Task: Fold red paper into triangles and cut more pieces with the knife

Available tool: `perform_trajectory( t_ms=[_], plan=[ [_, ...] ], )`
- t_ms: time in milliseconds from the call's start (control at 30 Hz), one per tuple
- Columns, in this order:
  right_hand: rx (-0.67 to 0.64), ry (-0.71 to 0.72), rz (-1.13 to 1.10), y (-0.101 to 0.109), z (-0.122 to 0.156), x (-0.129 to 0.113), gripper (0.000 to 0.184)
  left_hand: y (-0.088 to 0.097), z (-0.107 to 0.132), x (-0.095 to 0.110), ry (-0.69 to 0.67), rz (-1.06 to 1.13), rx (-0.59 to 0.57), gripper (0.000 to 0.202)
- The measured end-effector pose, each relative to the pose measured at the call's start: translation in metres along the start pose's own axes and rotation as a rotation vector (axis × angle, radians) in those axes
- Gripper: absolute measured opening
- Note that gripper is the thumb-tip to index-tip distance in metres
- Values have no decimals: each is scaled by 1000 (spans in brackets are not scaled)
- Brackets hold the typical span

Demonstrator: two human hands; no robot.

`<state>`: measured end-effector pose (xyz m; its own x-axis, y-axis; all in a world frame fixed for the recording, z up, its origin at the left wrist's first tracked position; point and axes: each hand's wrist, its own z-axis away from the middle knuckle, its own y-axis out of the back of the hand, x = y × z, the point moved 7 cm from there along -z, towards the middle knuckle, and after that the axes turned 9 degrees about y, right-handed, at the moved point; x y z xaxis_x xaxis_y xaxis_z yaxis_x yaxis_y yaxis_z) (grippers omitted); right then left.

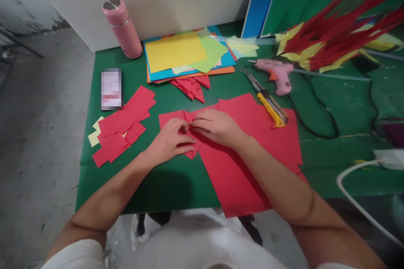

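Observation:
A small piece of red paper (167, 118) lies in front of me, with creases near its top. My left hand (170, 142) grips it with bent fingers from the left. From the other side, the fingers of my right hand (216, 126) press together on the same piece, and the fingertips of both hands nearly meet. Part of the paper is hidden under them. Below my right hand and forearm spread large red paper sheets (227, 176), overlapping one another. A yellow utility knife (272, 109) rests on their upper right part, its blade pointing away from me.
Cut red strips (126, 111) lie at left, below a blurred-out rectangular item (111, 89). Behind are a pink bottle (124, 29), stacked coloured paper (173, 52) and folded red triangles (192, 88). A pink glue gun (277, 71) with a cord and red-yellow paper flames (331, 33) occupy the right.

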<state>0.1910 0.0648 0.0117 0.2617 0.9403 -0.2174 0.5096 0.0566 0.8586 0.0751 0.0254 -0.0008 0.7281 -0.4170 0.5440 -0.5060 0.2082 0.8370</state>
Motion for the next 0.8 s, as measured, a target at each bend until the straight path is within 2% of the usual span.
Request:
perform_trajectory(
  t_ms=[67,200,300,500,800],
  plan=[
    [-35,16,11,-2,0,-2,31,2,1,-5,69,0,31,29],
    [-101,87,33,-5,1,-7,33,5,2,-10,119,17,123,67],
    [-107,115,17,-5,2,-8,31,2,1,-11,115,-43,103,82],
    [-100,164,7,-6,1,-11,32,-1,1,-11,115,-145,72,84],
    [-80,162,-132,-4,0,-7,26,-3,2,-13,141,-206,49,86]
  ],
)
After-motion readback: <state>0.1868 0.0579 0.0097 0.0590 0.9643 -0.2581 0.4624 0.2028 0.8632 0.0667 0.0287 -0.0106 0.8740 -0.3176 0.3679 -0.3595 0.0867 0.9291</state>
